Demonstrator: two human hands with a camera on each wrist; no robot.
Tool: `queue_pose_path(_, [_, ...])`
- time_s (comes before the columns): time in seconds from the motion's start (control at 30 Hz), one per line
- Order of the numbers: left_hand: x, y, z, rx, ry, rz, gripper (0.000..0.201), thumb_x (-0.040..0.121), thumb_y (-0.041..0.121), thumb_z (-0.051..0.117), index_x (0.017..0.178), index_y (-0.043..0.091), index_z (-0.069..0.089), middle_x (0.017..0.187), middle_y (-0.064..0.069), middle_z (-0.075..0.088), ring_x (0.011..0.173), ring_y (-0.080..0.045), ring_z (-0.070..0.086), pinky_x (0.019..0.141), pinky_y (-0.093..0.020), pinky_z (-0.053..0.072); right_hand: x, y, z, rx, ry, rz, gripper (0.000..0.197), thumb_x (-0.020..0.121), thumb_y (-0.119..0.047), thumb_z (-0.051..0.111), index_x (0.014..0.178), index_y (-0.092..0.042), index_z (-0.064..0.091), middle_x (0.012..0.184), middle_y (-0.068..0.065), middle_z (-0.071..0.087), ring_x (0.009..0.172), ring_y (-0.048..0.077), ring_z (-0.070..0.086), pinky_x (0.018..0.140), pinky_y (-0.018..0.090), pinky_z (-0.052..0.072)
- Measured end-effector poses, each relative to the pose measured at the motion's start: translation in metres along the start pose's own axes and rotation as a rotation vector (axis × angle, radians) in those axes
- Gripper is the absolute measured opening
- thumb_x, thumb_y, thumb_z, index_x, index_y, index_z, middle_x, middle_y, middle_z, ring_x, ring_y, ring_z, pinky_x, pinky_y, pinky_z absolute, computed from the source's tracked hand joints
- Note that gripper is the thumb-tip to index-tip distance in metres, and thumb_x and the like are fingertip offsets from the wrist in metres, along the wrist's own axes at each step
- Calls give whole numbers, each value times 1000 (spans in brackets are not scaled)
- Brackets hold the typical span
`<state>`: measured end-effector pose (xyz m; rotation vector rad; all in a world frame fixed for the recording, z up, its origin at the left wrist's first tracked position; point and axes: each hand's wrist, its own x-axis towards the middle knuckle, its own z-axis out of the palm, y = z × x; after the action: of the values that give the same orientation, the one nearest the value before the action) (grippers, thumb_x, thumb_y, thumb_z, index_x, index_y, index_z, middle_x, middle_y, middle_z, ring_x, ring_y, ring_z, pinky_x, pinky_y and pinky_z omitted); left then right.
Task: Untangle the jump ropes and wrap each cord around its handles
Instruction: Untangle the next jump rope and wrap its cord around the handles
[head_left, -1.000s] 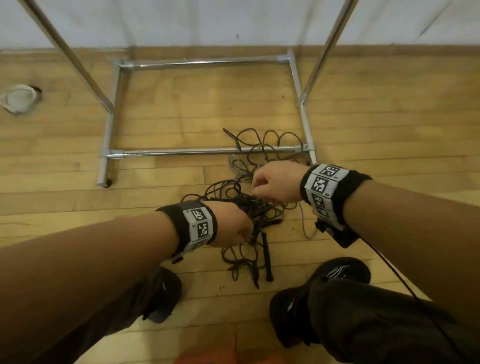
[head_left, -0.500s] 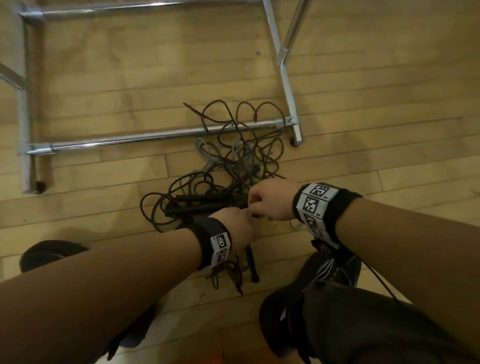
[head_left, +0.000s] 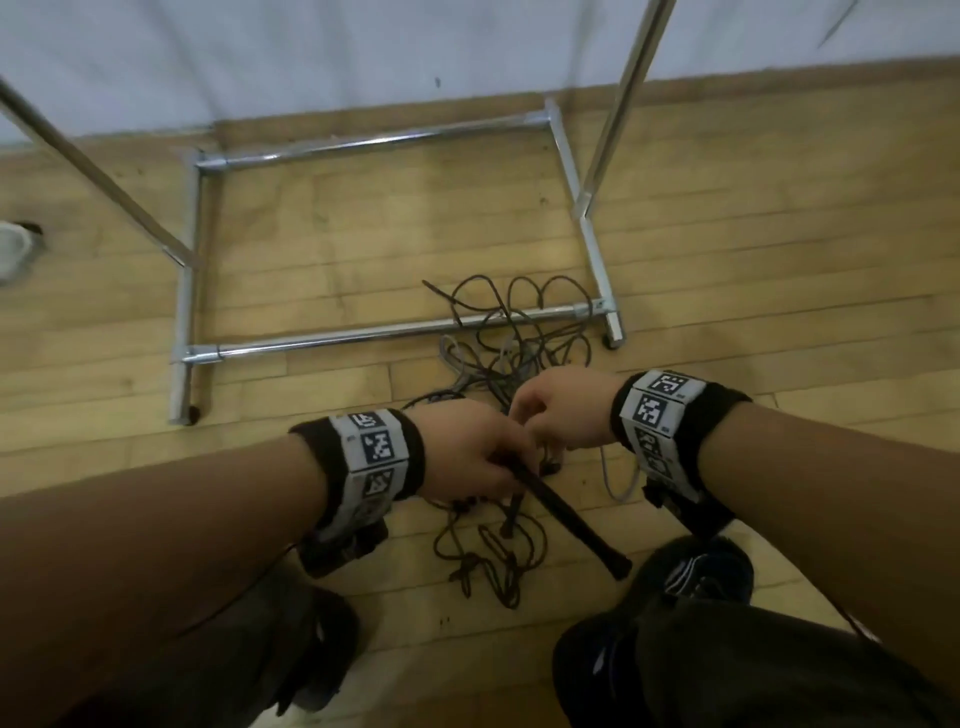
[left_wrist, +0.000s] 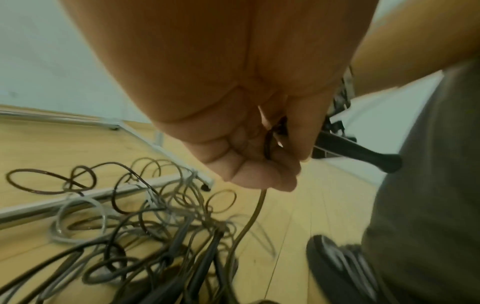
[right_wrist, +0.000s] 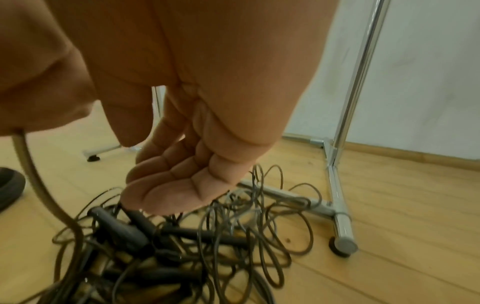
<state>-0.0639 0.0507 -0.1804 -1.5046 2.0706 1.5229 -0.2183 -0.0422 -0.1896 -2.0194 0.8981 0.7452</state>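
Observation:
Several tangled jump ropes (head_left: 511, 353) lie in a heap on the wood floor, with dark and grey cords looping over the rack's front bar. My left hand (head_left: 519, 462) grips one black handle (head_left: 571, 525), which slants down towards my right shoe. The left wrist view shows the left hand (left_wrist: 272, 156) curled round that handle (left_wrist: 363, 154) and its cord (left_wrist: 249, 222), which hangs into the heap. My right hand (head_left: 530, 421) hovers just beside it. In the right wrist view its fingers (right_wrist: 176, 185) are loosely bent above other black handles (right_wrist: 119, 228) and hold nothing.
A chrome rack base (head_left: 395, 327) frames the floor beyond the heap, with a foot (head_left: 613, 332) at its right corner and an upright pole (head_left: 618, 104). My dark shoes (head_left: 691, 571) (head_left: 322, 649) flank the near loops. A white object (head_left: 13, 249) lies far left.
My left hand has taken hold of a black handle and drawn it out of the tangle towards me. The right hand has stayed close beside it. The head view has tilted up.

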Motion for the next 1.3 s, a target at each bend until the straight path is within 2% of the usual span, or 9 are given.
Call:
queue_pose_path(0.1, [-44, 14, -25, -235, 132, 23, 22, 97, 29, 73, 93, 51, 71, 90, 17, 73, 83, -4, 69, 83, -36, 58, -28, -28, -17, -5, -1, -54, 11, 96, -27, 63, 95, -35, 71, 92, -4, 73, 86, 17, 71, 73, 35, 61])
queue_pose_path(0.3, [-126, 55, -73, -781, 367, 298, 15, 83, 11, 55, 84, 2, 67, 69, -10, 70, 61, -16, 67, 56, -17, 51, -87, -86, -53, 2, 18, -202, 11, 86, -44, 70, 90, -37, 76, 99, -7, 75, 99, 15, 67, 93, 37, 52])
queue_pose_path(0.43, [-180, 82, -104, -689, 555, 381, 41, 91, 46, 67, 66, 15, 60, 69, -13, 56, 63, -22, 53, 66, -27, 47, -125, -115, -69, 27, 49, -215, 25, 98, -53, 56, 100, -42, 78, 106, -17, 75, 92, -1, 67, 89, 35, 53])
queue_pose_path(0.63, [-239, 88, -131, -396, 884, 163, 38, 80, 19, 87, 99, 40, 61, 118, 5, 72, 78, -23, 78, 80, -48, 63, -171, -152, -96, 264, 316, -240, 53, 108, -42, 42, 76, -8, 67, 74, 5, 75, 95, 23, 76, 92, 38, 54])
queue_pose_path(0.73, [-253, 72, -124, -472, 828, 78, 38, 90, 14, 81, 116, 33, 60, 105, -4, 79, 83, -31, 77, 77, -46, 64, -194, -171, -106, 266, 457, -252, 50, 107, -37, 47, 62, -16, 54, 53, 1, 58, 80, 19, 78, 85, 30, 43])
queue_pose_path(0.8, [-254, 60, -115, -388, 769, -5, 8, 96, 30, 76, 103, 30, 71, 94, -3, 81, 87, -28, 78, 89, -53, 63, -204, -181, -110, 247, 522, -281, 46, 104, -33, 52, 61, -18, 50, 49, -1, 51, 71, 19, 77, 81, 33, 47])
queue_pose_path(0.9, [-254, 52, -106, -313, 728, -93, 29, 98, 55, 66, 78, 36, 75, 77, 4, 77, 82, -20, 78, 95, -52, 61, -216, -184, -111, 321, 585, -367, 37, 102, -29, 56, 69, -13, 53, 50, -2, 48, 54, 20, 64, 77, 39, 62])
queue_pose_path(1.13, [-248, 93, -103, -891, 918, 250, 27, 102, 31, 59, 81, 15, 67, 87, -14, 72, 87, -38, 76, 80, -47, 64, -224, -168, -107, 446, 640, -466, 29, 103, -28, 57, 83, -8, 57, 54, -3, 41, 51, 17, 48, 73, 38, 64])
queue_pose_path(1.3, [-266, 145, -123, -1171, 996, 392, 39, 105, 25, 53, 66, 20, 52, 61, 2, 39, 51, -18, 47, 62, -38, 58, -215, -139, -99, 551, 565, -569, 31, 105, -31, 53, 81, -12, 57, 59, -1, 48, 58, 18, 56, 69, 26, 60])
